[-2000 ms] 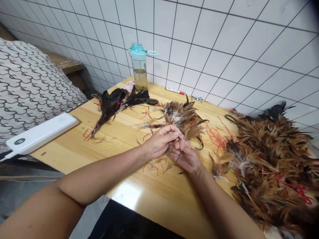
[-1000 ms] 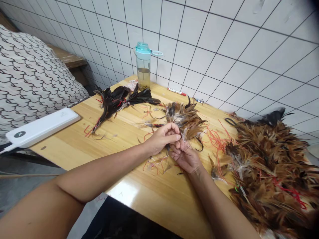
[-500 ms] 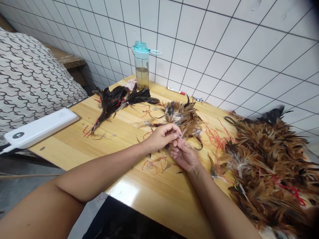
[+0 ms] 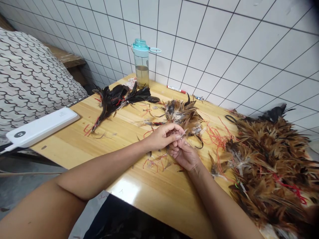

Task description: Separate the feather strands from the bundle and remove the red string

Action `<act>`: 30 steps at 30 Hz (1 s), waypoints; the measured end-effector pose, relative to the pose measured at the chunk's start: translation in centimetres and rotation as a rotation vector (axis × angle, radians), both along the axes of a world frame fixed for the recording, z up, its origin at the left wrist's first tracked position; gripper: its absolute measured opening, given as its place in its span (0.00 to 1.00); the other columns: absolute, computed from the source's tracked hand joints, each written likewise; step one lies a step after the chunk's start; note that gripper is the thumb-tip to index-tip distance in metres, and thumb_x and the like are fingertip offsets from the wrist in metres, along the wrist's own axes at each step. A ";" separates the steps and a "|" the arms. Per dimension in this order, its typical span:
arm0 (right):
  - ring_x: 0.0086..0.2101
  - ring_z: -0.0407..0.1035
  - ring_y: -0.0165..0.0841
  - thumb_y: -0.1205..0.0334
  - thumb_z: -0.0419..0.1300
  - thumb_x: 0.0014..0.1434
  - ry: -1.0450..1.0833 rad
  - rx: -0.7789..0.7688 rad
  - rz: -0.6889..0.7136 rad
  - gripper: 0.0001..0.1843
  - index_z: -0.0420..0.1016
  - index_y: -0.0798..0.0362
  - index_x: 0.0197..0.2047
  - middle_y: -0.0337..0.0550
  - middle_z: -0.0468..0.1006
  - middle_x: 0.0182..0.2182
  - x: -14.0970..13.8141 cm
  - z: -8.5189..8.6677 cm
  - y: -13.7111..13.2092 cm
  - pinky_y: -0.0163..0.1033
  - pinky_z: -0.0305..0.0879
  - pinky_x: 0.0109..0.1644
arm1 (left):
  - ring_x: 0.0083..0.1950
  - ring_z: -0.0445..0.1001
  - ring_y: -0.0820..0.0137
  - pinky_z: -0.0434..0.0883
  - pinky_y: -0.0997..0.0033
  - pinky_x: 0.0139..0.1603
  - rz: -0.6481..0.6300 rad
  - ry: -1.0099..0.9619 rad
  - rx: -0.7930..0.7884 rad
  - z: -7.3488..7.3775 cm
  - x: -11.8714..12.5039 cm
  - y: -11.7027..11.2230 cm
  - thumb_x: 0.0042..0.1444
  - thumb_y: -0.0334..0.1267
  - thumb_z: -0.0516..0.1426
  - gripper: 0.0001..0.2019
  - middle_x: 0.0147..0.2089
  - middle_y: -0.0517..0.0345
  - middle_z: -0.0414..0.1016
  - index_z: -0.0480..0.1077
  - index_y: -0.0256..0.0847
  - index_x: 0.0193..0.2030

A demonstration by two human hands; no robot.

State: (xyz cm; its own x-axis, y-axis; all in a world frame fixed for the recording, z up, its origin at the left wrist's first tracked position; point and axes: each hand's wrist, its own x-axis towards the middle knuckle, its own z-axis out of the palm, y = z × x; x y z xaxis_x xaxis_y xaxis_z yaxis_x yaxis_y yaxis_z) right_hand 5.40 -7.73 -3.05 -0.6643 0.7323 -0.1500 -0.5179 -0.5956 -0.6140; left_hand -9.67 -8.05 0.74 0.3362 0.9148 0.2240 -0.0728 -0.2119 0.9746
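Observation:
My left hand point(image 4: 164, 136) and my right hand point(image 4: 183, 154) meet over the wooden table, fingers closed in a pinch. Between their fingertips a thin pale strip point(image 4: 183, 134) pokes out; it is too small to tell what it is, and the fingers hide most of it. Just behind the hands lies a bunch of brown and grey feathers point(image 4: 184, 114). Red thread scraps point(image 4: 156, 163) are scattered on the table near my left wrist, and a loose tangle of red thread point(image 4: 215, 136) is to the right of the hands.
A large heap of brown feathers point(image 4: 271, 166) covers the right side. Black feather bunches point(image 4: 119, 96) lie at the back left, near a water bottle point(image 4: 142, 66). A red-and-white marker point(image 4: 176, 89) rests along the tiled wall. A white power bank point(image 4: 45, 126) sits at the left edge.
Both hands stay together in nearly the same spot, with slight finger movement. Less of the pale strip shows above the fingertips than before.

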 end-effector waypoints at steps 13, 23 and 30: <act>0.24 0.53 0.23 0.64 0.70 0.49 -0.007 0.006 0.023 0.13 0.68 0.55 0.25 0.35 0.68 0.24 0.0 0.0 -0.1 0.30 0.54 0.28 | 0.27 0.75 0.76 0.72 0.77 0.31 -0.161 0.041 -0.026 0.2 -1.1 0.6 0.58 0.39 0.57 0.09 0.31 0.55 0.75 0.70 0.34 0.39; 0.24 0.52 0.23 0.61 0.68 0.53 0.074 -0.028 0.021 0.14 0.66 0.55 0.25 0.34 0.65 0.24 0.1 0.1 -0.2 0.30 0.55 0.29 | 0.26 0.73 0.78 0.71 0.80 0.28 -0.059 -0.181 -0.174 -0.5 -0.2 0.3 0.54 0.44 0.62 0.14 0.28 0.59 0.75 0.66 0.35 0.36; 0.24 0.51 0.23 0.61 0.67 0.53 0.118 -0.071 0.020 0.12 0.66 0.53 0.28 0.33 0.62 0.25 0.0 0.4 -0.4 0.30 0.56 0.29 | 0.24 0.73 0.77 0.71 0.80 0.26 -0.003 -0.301 -0.296 -1.6 0.5 0.4 0.51 0.44 0.64 0.15 0.26 0.59 0.75 0.65 0.35 0.35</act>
State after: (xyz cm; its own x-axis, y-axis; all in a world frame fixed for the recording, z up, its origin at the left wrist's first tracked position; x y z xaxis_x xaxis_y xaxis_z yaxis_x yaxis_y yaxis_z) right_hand 5.45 -8.10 -2.63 -0.6944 0.7094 -0.1206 -0.5722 -0.6460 -0.5053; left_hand -9.19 -7.60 -0.88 0.2986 0.9535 0.0402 -0.3637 0.0748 0.9285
